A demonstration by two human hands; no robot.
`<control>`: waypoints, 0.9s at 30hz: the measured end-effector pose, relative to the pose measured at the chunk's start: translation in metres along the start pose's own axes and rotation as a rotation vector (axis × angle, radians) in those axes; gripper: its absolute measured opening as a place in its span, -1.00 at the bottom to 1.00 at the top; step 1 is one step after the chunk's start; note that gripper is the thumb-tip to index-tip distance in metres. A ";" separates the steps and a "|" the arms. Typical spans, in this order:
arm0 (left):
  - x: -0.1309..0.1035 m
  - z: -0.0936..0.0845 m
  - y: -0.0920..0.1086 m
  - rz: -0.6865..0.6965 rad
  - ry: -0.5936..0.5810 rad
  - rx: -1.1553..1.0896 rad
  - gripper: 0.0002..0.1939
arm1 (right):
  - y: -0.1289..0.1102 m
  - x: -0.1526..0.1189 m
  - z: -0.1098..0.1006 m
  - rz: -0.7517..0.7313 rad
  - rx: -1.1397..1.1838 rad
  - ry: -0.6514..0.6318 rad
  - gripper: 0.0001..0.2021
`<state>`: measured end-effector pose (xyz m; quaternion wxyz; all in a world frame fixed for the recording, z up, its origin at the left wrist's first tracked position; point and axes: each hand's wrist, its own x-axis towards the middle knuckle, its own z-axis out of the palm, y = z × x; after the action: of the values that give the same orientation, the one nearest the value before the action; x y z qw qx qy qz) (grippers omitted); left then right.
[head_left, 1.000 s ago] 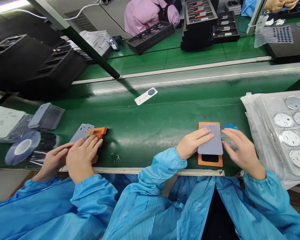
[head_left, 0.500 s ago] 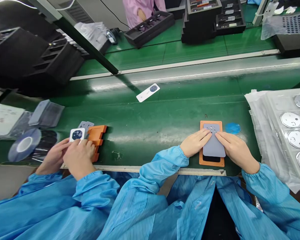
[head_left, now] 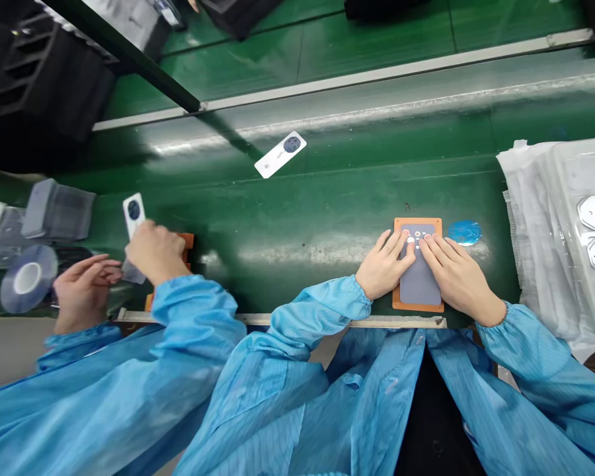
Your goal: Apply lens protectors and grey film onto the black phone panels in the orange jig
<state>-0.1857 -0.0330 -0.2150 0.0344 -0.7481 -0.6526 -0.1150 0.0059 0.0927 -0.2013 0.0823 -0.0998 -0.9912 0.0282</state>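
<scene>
A grey phone-shaped panel [head_left: 419, 281] with several small holes near its top lies in an orange fixture [head_left: 417, 307] close to the table's front edge. My left hand [head_left: 383, 268] rests on the panel's upper left with its fingers stretched out. From the other side, my right hand [head_left: 453, 274] lies flat, fingertips on the panel's upper right. Neither hand grips it. Beside the fixture's upper right is a round blue film [head_left: 465, 233].
At left, a co-worker's hand [head_left: 156, 251] is at a white phone back cover [head_left: 133, 211], near a tape roll [head_left: 28, 278]. Another white back cover [head_left: 280, 155] lies mid-table. Clear trays of round silver parts [head_left: 575, 192] stand at right; a rail [head_left: 327, 86] runs behind.
The grey panel, tilted before, now sits squarely over the fixture, covering the dark area below. My fingers have spread flatter on it. My view tipped downward; the co-worker's hands moved apart.
</scene>
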 end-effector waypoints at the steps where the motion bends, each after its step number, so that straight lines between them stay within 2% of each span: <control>1: 0.000 -0.001 0.000 0.004 -0.003 0.002 -0.60 | 0.000 -0.001 -0.001 -0.004 -0.003 -0.005 -0.45; 6: 0.001 -0.005 -0.002 0.042 -0.015 0.040 -0.59 | 0.002 -0.002 -0.004 -0.029 0.012 -0.006 -0.43; 12: 0.003 -0.006 -0.008 0.042 -0.056 -0.061 -0.58 | 0.007 -0.002 -0.004 -0.027 0.109 0.022 -0.30; 18: 0.006 -0.012 -0.017 0.106 -0.085 -0.014 -0.64 | -0.002 -0.002 -0.002 0.027 0.127 0.008 -0.32; 23: 0.005 -0.011 -0.013 0.116 -0.082 0.046 -0.64 | -0.004 -0.005 0.000 0.032 0.107 0.023 -0.38; 27: 0.002 -0.008 -0.010 0.070 -0.094 -0.015 -0.61 | 0.005 -0.006 0.004 0.026 0.164 0.029 -0.31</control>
<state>-0.1959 -0.0312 -0.2073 0.0020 -0.7752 -0.6262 -0.0833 0.0124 0.0960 -0.2068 0.1040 -0.1060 -0.9829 0.1086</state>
